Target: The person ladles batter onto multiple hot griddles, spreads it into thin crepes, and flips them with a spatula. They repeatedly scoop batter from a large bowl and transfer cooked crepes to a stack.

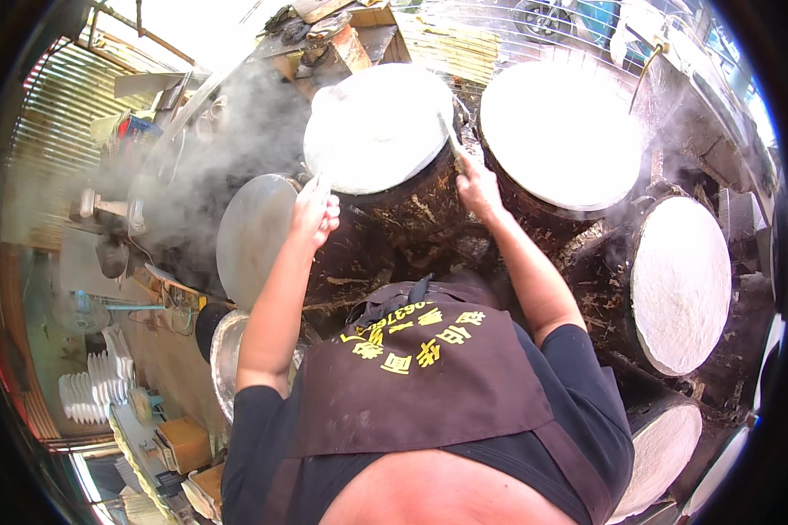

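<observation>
Reaching to opposite sides of a white disc (379, 129) atop a dark drum (407, 208).

Beyond the brown apron (429, 407), curling the left hand (315, 213) narrow by the left rim, unable to tell around what; pinching a thin flat strip (450, 133) in the right hand (479, 186) at the right rim, apparently spaced for balance, with the white disc ahead and between.

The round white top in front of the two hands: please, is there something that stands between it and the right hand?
Only a thin pale strip, which the right hand seems to hold at the edge of the round white top; nothing else visible stands in the way.
</observation>
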Action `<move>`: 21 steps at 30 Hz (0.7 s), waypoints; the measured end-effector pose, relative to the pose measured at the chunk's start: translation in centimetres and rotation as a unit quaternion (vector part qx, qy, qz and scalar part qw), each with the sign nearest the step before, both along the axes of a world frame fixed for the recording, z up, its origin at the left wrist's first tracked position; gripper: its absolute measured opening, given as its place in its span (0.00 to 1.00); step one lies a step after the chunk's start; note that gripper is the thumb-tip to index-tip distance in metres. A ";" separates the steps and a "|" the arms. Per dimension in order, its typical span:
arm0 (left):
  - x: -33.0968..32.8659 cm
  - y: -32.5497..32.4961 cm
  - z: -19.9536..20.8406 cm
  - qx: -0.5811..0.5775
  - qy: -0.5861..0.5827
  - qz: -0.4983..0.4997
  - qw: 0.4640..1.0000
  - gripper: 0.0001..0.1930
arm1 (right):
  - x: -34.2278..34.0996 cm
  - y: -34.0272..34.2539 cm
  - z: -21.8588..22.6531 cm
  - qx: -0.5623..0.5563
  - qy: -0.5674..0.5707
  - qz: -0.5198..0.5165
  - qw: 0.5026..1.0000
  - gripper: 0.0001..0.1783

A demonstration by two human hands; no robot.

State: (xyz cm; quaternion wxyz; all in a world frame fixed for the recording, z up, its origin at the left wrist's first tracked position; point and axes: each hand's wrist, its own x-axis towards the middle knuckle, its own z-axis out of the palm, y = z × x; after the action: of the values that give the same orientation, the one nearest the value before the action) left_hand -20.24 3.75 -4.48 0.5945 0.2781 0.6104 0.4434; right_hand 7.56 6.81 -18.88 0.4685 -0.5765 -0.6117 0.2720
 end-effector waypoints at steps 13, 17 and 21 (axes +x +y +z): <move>5.4 -0.8 3.6 -0.013 -0.633 0.112 0.766 0.06 | -8.4 -4.8 0.7 -0.012 -0.001 0.191 0.982 0.31; 0.9 -6.1 9.6 0.042 -0.651 0.053 0.756 0.17 | -4.3 0.5 1.1 -0.001 -0.063 0.102 0.993 0.29; -3.3 -9.1 11.3 0.143 -0.532 -0.005 0.834 0.19 | -2.4 3.3 6.8 -0.202 -0.279 0.132 0.929 0.30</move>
State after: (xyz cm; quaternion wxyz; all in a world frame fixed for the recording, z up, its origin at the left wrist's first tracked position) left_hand -23.50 -5.32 6.86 0.7833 0.0841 0.1279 0.6025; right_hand 5.20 10.10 -12.11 0.1124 -0.6259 -0.7203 0.2772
